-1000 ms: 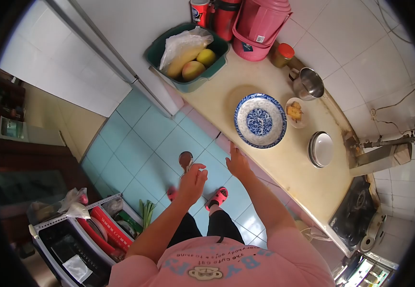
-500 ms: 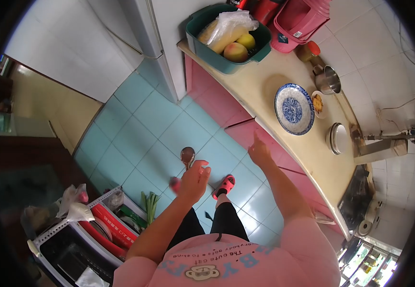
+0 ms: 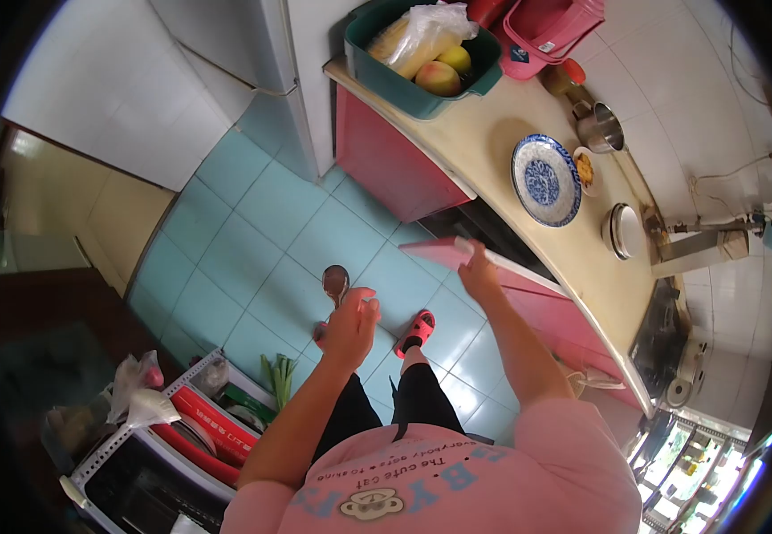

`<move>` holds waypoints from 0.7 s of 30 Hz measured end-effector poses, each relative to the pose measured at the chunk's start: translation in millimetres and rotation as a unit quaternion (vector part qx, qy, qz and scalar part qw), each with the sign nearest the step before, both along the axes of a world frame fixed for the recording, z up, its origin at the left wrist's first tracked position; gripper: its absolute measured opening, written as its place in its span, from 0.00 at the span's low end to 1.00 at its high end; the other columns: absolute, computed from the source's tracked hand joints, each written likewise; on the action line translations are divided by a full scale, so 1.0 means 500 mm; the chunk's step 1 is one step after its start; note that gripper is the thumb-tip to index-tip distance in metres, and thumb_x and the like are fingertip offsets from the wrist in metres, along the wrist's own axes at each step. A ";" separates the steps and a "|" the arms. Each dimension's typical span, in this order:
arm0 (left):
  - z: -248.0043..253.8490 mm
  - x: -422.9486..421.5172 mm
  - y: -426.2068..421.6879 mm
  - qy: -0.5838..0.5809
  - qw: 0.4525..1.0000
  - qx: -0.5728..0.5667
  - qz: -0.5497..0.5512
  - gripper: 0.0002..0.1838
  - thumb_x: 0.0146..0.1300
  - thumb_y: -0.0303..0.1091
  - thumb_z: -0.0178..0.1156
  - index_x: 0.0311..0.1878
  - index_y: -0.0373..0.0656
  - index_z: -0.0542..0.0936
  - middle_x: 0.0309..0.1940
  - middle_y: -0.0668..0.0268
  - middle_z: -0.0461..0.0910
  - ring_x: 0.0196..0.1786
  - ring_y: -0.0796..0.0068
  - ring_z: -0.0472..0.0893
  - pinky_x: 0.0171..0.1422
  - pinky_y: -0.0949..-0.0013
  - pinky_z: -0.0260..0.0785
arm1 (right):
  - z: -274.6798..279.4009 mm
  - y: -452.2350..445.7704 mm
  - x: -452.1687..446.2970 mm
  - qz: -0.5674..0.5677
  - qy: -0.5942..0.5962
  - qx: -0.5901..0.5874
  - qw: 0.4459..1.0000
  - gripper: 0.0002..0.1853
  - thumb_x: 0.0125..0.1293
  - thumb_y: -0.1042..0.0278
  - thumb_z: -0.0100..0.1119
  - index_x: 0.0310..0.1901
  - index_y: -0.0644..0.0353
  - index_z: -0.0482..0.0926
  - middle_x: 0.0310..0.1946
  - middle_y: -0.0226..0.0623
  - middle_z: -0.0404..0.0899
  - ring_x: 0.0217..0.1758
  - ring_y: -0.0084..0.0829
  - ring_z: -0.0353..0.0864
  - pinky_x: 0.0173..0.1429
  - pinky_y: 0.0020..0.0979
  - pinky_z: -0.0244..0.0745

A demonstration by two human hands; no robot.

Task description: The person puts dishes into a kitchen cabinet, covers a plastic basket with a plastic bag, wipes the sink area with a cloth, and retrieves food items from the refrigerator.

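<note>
My left hand (image 3: 350, 329) is closed around the handle of a round-headed metal spoon (image 3: 336, 279), held over the floor, with most of the handle hidden by the fingers. My right hand (image 3: 479, 270) grips the upper edge of a pink cabinet door (image 3: 439, 253), which stands swung out below the counter. Behind that door shows a dark cabinet opening (image 3: 484, 224); its contents are too dark to make out.
On the counter (image 3: 493, 151) stand a green basin (image 3: 422, 109) of fruit, a blue-and-white plate (image 3: 546, 181), a small dish (image 3: 587, 171), a metal pot (image 3: 600, 127) and a stacked pair of lidded bowls (image 3: 623, 231). A storage rack (image 3: 123, 436) stands at lower left.
My right hand has taken hold of the cabinet door and pulled it from closed to open, baring the dark inside. My left hand keeps the spoon at nearly the same spot.
</note>
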State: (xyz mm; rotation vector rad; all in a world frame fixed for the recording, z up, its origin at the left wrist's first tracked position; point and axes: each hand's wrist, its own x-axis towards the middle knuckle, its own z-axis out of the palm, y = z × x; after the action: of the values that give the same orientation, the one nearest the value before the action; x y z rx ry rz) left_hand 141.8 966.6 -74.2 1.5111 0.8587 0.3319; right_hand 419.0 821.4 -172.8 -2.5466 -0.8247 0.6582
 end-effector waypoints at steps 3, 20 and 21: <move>-0.029 0.002 0.002 0.002 1.000 0.013 -0.009 0.16 0.71 0.43 0.48 0.49 0.39 0.72 0.26 0.63 0.77 0.28 0.75 0.75 0.34 0.71 0.67 | 0.007 -0.087 -0.100 0.063 0.027 -0.010 0.998 0.28 0.57 0.67 0.57 0.61 0.56 0.62 0.33 0.49 0.81 0.40 0.53 0.81 0.45 0.47 0.75; -0.075 0.120 -0.103 -0.066 0.965 -0.189 -0.172 0.22 0.71 0.51 0.48 0.53 0.39 0.70 0.29 0.63 0.78 0.34 0.74 0.77 0.41 0.72 0.69 | 0.164 -0.184 -0.296 -0.130 0.475 0.031 0.870 0.22 0.70 0.59 0.54 0.62 0.57 0.68 0.44 0.35 0.79 0.39 0.22 0.79 0.41 0.25 0.77; -0.067 0.136 -0.110 -0.048 0.963 -0.183 -0.194 0.21 0.73 0.49 0.46 0.54 0.40 0.70 0.32 0.65 0.76 0.35 0.78 0.73 0.42 0.72 0.67 | 0.133 -0.152 -0.299 -0.131 0.517 0.101 0.840 0.21 0.70 0.58 0.54 0.60 0.58 0.70 0.39 0.33 0.78 0.35 0.22 0.78 0.39 0.24 0.76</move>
State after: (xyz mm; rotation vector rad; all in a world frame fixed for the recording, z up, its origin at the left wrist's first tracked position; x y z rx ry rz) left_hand 210.0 911.9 -107.6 1.2682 0.4976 -0.0434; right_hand 269.3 745.6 -106.2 -1.6421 -0.1315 1.5197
